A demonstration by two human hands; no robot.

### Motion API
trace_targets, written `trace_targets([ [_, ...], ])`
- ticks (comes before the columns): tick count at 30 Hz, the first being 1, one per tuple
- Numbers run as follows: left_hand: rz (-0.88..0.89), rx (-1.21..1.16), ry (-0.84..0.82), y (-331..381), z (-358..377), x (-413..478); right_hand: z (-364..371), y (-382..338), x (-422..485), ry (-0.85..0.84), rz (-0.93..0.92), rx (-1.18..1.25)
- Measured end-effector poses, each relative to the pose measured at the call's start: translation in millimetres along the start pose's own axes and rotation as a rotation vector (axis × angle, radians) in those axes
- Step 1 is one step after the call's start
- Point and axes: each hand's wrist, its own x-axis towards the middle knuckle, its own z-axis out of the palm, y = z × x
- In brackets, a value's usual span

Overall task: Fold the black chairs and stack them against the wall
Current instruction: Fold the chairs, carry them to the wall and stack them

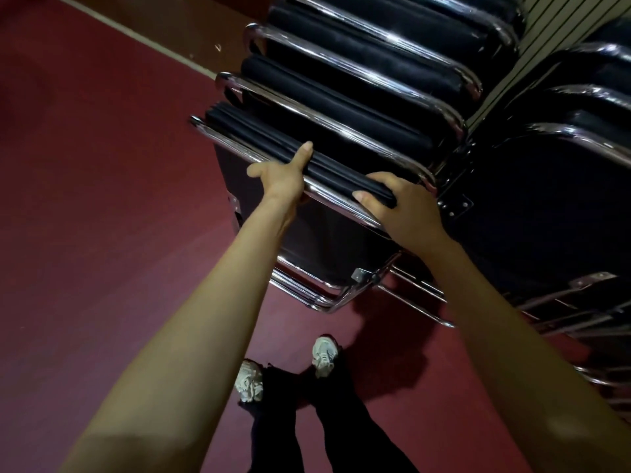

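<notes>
Chairs fill the far side of the room: a row of folded chairs [358, 87], black padding in chrome tube frames, is packed one behind another and leans back toward the striped wall [536, 39]. At least four tops show in the row, each rail touching or just beside the next. To the right stands a second stack [546, 186] of the same chairs, its near side close against the row.

The front chair [327, 240] is nearest to the person. It is folded flat, tilted back against the row, with its chrome legs down on the red floor [102, 199].

Both bare hands are on its top edge. The left hand [280, 175] sits over the top rail toward the left end, with the forefinger lying straight along the padding and the thumb stuck out to the left. Its other fingers are hidden, so I can't tell whether it is gripping or only pressing. The right hand [409, 209], toward the right end, holds the padded edge, with the thumb on the near face and the fingers wrapped over the far side.

Below, on the near floor, are two pale shoes [249, 380] and dark trouser legs.
</notes>
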Motion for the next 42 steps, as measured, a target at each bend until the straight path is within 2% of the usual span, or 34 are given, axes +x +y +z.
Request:
trace_targets([
  [6,0.016,-0.006,-0.019,2.8,0.0,1.3,-3.4,0.5,2.1,0.003,0.042,0.071],
  [9,-0.042,-0.015,-0.066,0.1,-9.3,0.0,-3.1,-3.7,-5.0,0.001,0.041,0.044],
  [13,-0.066,-0.1,-0.149,4.9,-31.3,7.4,-8.7,-15.4,-11.6,-0.179,-0.008,-0.205],
  [16,-0.024,-0.13,-0.158,0.7,-44.0,17.1,-1.2,-17.9,-11.8,-0.131,-0.099,-0.422],
  [21,-0.018,-0.198,-0.168,-16.6,-57.0,13.6,8.5,-12.4,-26.6,-0.023,-0.145,-0.335],
  [27,-0.011,-0.199,-0.135,-4.3,-59.8,22.5,6.4,-28.6,3.1,-0.135,-0.072,-0.384],
  [32,-0.065,-0.13,-0.201,15.9,-36.6,29.0,7.0,-13.0,16.8,-0.075,-0.014,-0.356],
  [36,-0.07,-0.126,-0.234,9.0,-32.4,29.5,6.4,-4.0,14.6,-0.045,-0.048,-0.344],
  [39,-0.107,-0.145,-0.255,11.7,-36.3,25.6,5.5,-7.4,14.9,-0.082,-0.054,-0.399],
  [42,-0.146,-0.134,-0.268,17.6,-40.6,17.0,-0.7,-14.7,15.4,-0.231,-0.022,-0.435],
])
